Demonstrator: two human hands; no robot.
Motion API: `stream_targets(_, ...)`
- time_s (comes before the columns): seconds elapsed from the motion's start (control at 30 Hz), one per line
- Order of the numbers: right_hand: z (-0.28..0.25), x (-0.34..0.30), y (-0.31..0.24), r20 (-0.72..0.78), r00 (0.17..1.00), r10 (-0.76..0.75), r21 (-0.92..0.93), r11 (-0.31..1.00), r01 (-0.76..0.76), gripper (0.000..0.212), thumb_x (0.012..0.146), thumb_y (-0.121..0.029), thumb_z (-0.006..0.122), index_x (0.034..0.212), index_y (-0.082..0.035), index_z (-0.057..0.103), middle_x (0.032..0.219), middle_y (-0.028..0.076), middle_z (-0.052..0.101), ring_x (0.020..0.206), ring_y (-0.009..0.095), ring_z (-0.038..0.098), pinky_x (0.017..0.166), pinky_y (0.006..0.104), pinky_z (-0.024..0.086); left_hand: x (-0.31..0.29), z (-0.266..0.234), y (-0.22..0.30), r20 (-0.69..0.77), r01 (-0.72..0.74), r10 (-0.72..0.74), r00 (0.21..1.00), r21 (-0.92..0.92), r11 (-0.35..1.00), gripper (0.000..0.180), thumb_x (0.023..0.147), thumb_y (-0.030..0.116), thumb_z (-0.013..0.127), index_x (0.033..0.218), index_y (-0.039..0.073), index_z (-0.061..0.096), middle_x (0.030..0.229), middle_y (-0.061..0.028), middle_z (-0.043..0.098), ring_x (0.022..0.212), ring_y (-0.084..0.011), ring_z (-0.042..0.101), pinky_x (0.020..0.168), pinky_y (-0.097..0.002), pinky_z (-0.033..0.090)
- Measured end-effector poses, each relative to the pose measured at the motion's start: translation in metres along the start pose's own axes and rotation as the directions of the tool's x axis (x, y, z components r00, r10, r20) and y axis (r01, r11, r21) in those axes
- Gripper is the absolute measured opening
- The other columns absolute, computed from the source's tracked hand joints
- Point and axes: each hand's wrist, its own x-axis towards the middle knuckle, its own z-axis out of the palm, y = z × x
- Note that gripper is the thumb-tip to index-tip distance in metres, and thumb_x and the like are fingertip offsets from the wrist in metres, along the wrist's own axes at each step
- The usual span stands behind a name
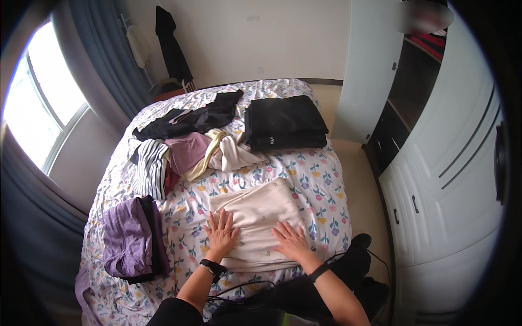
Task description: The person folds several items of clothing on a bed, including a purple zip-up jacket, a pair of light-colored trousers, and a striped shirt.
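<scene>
Cream cloth: it's lying flat in layers on the flowered bed, near side, right under your hands; cream cloth [255, 204], bed [321, 187].
Long axis: it's looking nearly square, so can't call one; the far edge is slanting, its right end reaching farther.
Left hand [221, 236]: it's resting palm down by the cloth's left edge, fingers [222, 218] spread and pointing far.
Right hand [292, 243]: it's resting palm down toward the right edge, fingers spread, angling far-left.
Nearer hand: neither; both are touching.
Grip: you're holding nothing; fingers are lying wide apart, nothing pinched.
Cloth vs fingers: it's running beneath them, extending beyond the tips to the far side and filling the gap between hands.
Neighbours: purple stack [128, 239] is sitting left, black stack [285, 122] far; both are standing apart from the cloth.
</scene>
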Motion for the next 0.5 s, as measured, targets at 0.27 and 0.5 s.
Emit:
stream_targets(0.27,-0.009,-0.037,0.067,-0.447,0.810,0.381,0.537,0.838,-0.097,0.042,0.075,-0.002,0.064,0.117,-0.003,0.058,0.105,0.015,0.065,0.095,0.027,0.064,0.082,0.0328,0.050,-0.018,0.010,-0.032,-0.376,0.126,-0.324,0.868,-0.466,0.876,0.072,0.081,0.021,0.068,0.141,0.006,0.029,0.133,-0.0194,0.044,0.122,-0.0331,0.045,0.099,-0.0424,0.039)
stream_targets(0.5,0.022,-0.036,0.100,0.139,0.823,0.551,0.809,0.417,-0.416,0.033,0.082,-0.020,0.066,0.106,0.002,0.059,0.083,0.011,0.067,0.073,0.018,0.062,0.067,0.0315,0.049,-0.006,-0.013,-0.058,0.406,0.461,-0.265,0.875,-0.865,0.196,0.057,0.082,0.021,0.071,0.126,-0.004,0.045,0.100,-0.0107,0.062,0.091,-0.0173,0.062,0.076,-0.0303,0.051)
